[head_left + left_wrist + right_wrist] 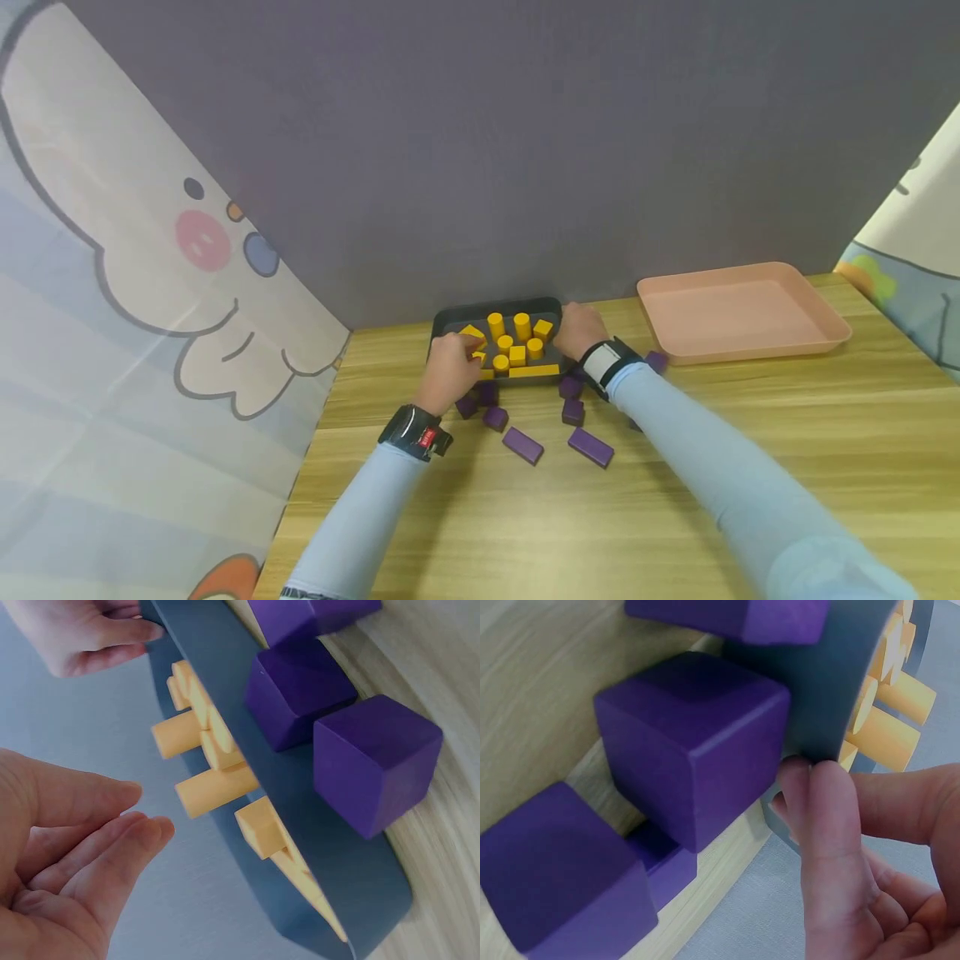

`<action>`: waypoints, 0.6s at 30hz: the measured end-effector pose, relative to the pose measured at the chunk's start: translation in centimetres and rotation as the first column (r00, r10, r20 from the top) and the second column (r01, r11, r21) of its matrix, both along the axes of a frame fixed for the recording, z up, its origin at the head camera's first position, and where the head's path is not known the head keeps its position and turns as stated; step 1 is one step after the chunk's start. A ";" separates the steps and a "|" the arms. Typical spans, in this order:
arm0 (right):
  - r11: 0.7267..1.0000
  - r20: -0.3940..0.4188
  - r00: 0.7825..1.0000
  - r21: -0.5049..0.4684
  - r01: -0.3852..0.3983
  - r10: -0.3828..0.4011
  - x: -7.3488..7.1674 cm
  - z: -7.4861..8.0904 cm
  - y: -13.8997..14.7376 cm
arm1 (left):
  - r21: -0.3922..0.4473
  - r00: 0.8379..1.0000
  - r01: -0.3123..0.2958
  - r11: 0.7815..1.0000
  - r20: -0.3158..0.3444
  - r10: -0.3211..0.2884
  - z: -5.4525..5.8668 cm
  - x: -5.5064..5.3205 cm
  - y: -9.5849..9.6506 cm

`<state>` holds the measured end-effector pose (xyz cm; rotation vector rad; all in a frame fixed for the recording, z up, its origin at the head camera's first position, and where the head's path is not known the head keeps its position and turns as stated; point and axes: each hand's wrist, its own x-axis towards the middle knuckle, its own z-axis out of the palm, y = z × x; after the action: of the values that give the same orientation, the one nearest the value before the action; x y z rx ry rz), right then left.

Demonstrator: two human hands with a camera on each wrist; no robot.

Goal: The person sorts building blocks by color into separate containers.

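A dark grey tray (498,310) stands against the back wall with several yellow blocks in it. Among them are cylinders (522,326), a cube (517,357) and a long bar (534,370). My left hand (451,367) hovers over the tray's left end; in the left wrist view its thumb and fingertips (159,829) are slightly apart, with nothing between them. At the opposite end, my right hand (580,331) pinches the tray's rim, its fingertips (832,780) beside a purple cube (694,750). Part of the tray is hidden behind both hands.
Several purple cubes (496,418) lie along the tray's front side. Two flat purple blocks (522,445) lie nearer on the wooden table (540,533). A pink tray (738,312) stands at the back right. A grey wall (480,167) closes off the back.
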<state>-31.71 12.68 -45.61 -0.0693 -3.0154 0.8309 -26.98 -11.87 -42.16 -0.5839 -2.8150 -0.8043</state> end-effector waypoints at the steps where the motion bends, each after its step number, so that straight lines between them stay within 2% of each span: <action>1: 1.000 -0.002 1.000 0.000 -0.010 0.010 0.1 0.0 0.1 | 0.009 1.000 -0.001 1.000 -0.006 0.001 0.2 0.4 -0.2; 3: 0.999 -0.010 0.999 0.006 -0.032 0.032 0.3 0.1 0.4 | 0.015 1.000 -0.007 1.000 -0.030 0.008 0.6 1.1 -0.6; 6: 0.999 -0.018 0.999 0.003 -0.049 0.049 1.0 0.4 1.4 | 0.071 1.000 -0.002 0.997 -0.018 0.003 1.0 2.0 -1.0; 10: 0.996 -0.082 0.995 -0.055 -0.064 0.059 2.5 1.7 3.1 | 0.132 1.000 -0.007 0.991 -0.008 0.008 1.1 3.3 -1.8; 13: 0.994 -0.125 0.990 -0.080 -0.074 0.063 4.2 3.4 4.5 | 0.137 1.000 -0.011 0.990 -0.002 0.011 0.7 4.2 -2.5; 18: 0.994 -0.109 0.991 -0.073 -0.085 0.077 7.3 5.3 6.6 | 0.149 0.999 -0.024 0.989 0.026 0.020 -0.7 6.2 -3.5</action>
<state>-24.45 19.30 -40.31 0.0937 -2.9039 0.9273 -20.74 -15.32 -42.88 -0.5221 -2.7463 -1.0131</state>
